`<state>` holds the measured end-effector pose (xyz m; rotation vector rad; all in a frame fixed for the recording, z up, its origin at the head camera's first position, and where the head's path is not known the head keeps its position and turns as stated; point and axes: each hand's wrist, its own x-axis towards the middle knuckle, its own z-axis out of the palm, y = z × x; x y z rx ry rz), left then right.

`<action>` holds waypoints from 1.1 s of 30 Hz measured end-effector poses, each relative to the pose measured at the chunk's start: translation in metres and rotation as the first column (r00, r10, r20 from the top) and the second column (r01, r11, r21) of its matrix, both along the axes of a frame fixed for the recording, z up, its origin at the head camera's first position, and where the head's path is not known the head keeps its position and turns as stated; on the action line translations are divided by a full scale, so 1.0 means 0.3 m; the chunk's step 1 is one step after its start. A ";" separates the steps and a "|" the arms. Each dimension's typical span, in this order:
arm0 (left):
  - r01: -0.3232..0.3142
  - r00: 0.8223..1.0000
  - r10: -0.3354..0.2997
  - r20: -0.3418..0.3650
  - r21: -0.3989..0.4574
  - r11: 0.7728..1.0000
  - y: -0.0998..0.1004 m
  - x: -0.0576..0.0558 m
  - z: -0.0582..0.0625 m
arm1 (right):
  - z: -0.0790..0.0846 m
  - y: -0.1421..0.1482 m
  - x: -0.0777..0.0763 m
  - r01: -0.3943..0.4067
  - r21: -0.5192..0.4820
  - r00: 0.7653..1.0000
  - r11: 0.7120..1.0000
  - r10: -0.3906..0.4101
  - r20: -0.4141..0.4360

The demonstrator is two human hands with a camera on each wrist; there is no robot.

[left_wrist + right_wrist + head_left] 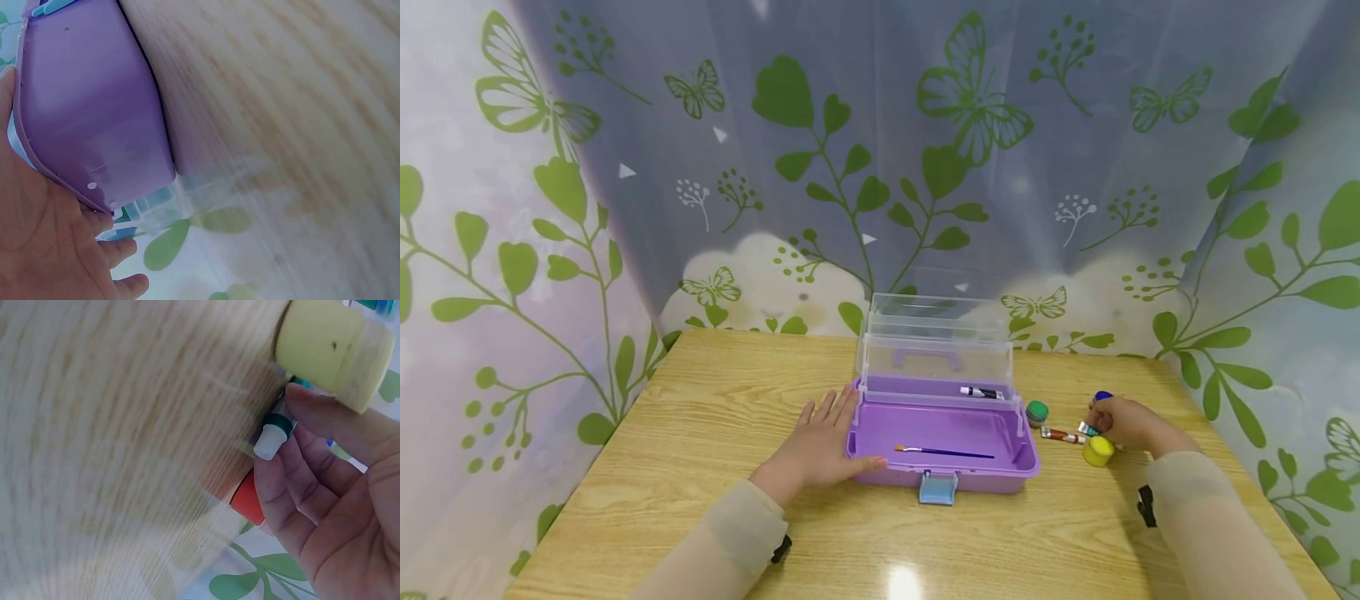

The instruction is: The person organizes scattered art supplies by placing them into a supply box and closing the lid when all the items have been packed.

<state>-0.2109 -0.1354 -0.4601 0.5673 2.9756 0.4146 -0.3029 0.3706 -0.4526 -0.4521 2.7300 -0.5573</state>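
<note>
My left hand point(822, 442) lies spread against the left end of the purple box point(936, 482), its thumb over the front corner. The left wrist view shows the palm point(50, 244) along the box's rim. My right hand point(1123, 423) is at the small paints right of the box. Between thumb and fingers it pinches a small paint tube point(281, 422) with a white cap and dark green band. A yellow paint pot point(1098, 451) stands right beside that hand. Inside the box are a paintbrush point(943, 452) and a black-and-white paint tube point(982, 393).
A green-lidded pot point(1037, 412) and a reddish-brown tube point(1062, 436) are between the box and my right hand. Behind that hand is a blue-lidded pot point(1103, 396). A red-capped item point(249, 501) shows below its fingers. The box's clear lid point(936, 329) stands raised near the curtain point(880, 167).
</note>
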 end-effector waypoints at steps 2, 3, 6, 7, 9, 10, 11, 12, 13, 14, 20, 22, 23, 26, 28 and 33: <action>0.003 1.000 -0.003 0.003 0.000 1.000 -0.001 0.000 0.000 | 0.002 0.004 0.000 0.001 0.013 1.000 1.000 -0.001 -0.002; 0.004 1.000 -0.004 0.005 -0.001 1.000 -0.001 0.000 0.000 | 0.005 0.005 0.001 0.003 0.023 1.000 1.000 -0.003 -0.004; 0.004 1.000 -0.004 0.002 0.004 1.000 -0.002 -0.001 0.000 | 0.022 0.008 0.002 0.005 0.032 1.000 0.999 -0.005 -0.001; 0.002 1.000 -0.002 0.002 0.005 1.000 -0.001 -0.001 0.000 | 0.030 0.007 0.003 0.004 0.030 1.000 1.000 -0.004 -0.001; 0.000 1.000 0.000 0.003 0.005 1.000 -0.001 -0.001 0.000 | 0.045 0.005 0.006 0.006 0.023 1.000 1.000 -0.006 0.007; -0.001 1.000 0.001 0.002 0.006 1.000 -0.001 -0.001 0.000 | 0.052 0.004 0.007 0.005 0.015 1.000 1.000 -0.005 0.009; -0.001 1.000 0.001 0.001 0.008 1.000 -0.001 -0.001 0.000 | 0.060 0.001 0.010 0.011 0.010 1.000 1.000 -0.011 0.012; -0.001 1.000 0.001 0.002 0.006 1.000 -0.001 0.000 0.000 | 0.066 -0.001 0.012 0.011 0.002 1.000 1.000 -0.011 0.016; -0.002 1.000 0.002 0.003 0.005 1.000 -0.001 0.000 0.000 | 0.073 -0.003 0.015 0.014 -0.005 1.000 1.000 -0.014 0.015; -0.002 1.000 0.002 0.003 0.001 1.000 0.000 -0.001 0.000 | 0.077 -0.004 0.017 0.016 -0.009 1.000 1.000 -0.015 0.013; 0.004 1.000 -0.004 -0.003 0.003 1.000 0.001 -0.003 0.000 | 0.103 0.000 0.029 -0.005 -0.038 0.999 0.999 0.003 -0.049; 0.004 1.000 -0.004 -0.003 0.003 1.000 0.001 -0.002 0.000 | 0.111 0.003 0.031 -0.007 -0.046 0.998 0.999 0.004 -0.064; 0.004 1.000 -0.004 -0.004 0.005 1.000 0.001 -0.002 0.000 | 0.115 0.004 0.032 -0.004 -0.049 0.998 0.999 0.001 -0.067; 0.003 1.000 -0.003 0.000 0.007 1.000 0.000 0.000 0.003 | 0.131 0.006 0.036 -0.012 -0.062 0.997 0.998 0.007 -0.074; 0.002 1.000 -0.002 -0.001 0.010 1.000 0.000 0.001 0.004 | 0.142 0.004 0.038 -0.016 -0.079 0.997 0.997 0.010 -0.080; 0.002 1.000 -0.002 0.001 0.001 1.000 0.000 -0.001 0.002 | 0.167 -0.003 0.043 -0.035 -0.098 0.994 0.995 0.025 -0.102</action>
